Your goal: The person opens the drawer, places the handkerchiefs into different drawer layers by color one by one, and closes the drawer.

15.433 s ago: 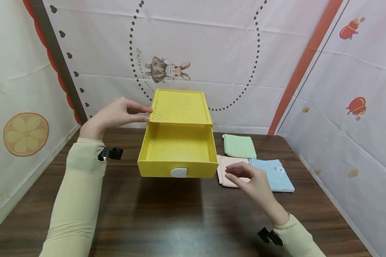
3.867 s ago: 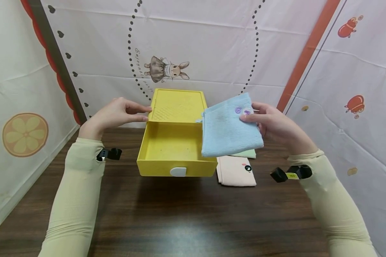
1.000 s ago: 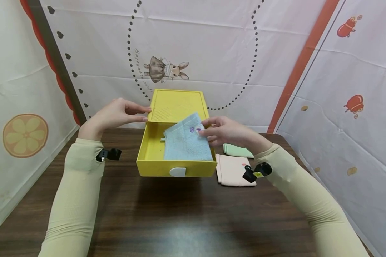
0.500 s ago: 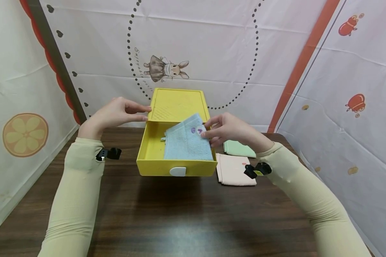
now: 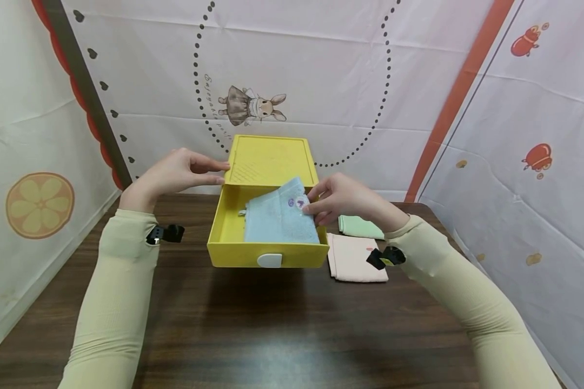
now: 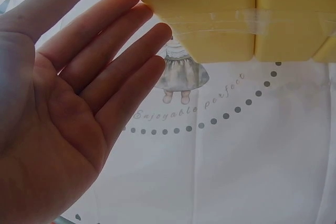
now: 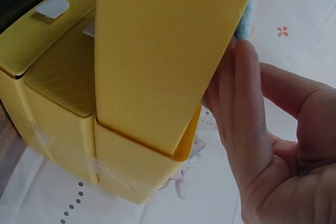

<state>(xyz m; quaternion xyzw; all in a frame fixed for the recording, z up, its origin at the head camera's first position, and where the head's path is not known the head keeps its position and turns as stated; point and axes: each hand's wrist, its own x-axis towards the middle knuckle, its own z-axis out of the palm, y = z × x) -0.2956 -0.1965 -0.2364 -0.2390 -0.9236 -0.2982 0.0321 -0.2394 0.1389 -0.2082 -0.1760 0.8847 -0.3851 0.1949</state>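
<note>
A yellow drawer unit (image 5: 272, 156) stands mid-table with its top drawer (image 5: 243, 255) pulled out. In that drawer lies a folded blue towel (image 5: 274, 219), its back corner raised against the right side. My right hand (image 5: 345, 200) pinches the towel's right edge near a purple embroidered patch, thumb in front and fingers behind. In the right wrist view, the drawer's side hides most of the towel and some fingertips. My left hand (image 5: 172, 173) touches the unit's upper left edge with fingertips. Its fingers are straight in the left wrist view.
To the drawer's right, a folded pink towel (image 5: 347, 262) lies on the dark wooden table (image 5: 272, 335), a folded green towel (image 5: 360, 227) behind it, partly covered by my right forearm. A printed white curtain (image 5: 350, 70) surrounds the table on three sides.
The blue towel first lay beside the pink one; my right hand has lifted it left into the drawer. Over the last second it sinks slightly lower there. My left hand stays put.
</note>
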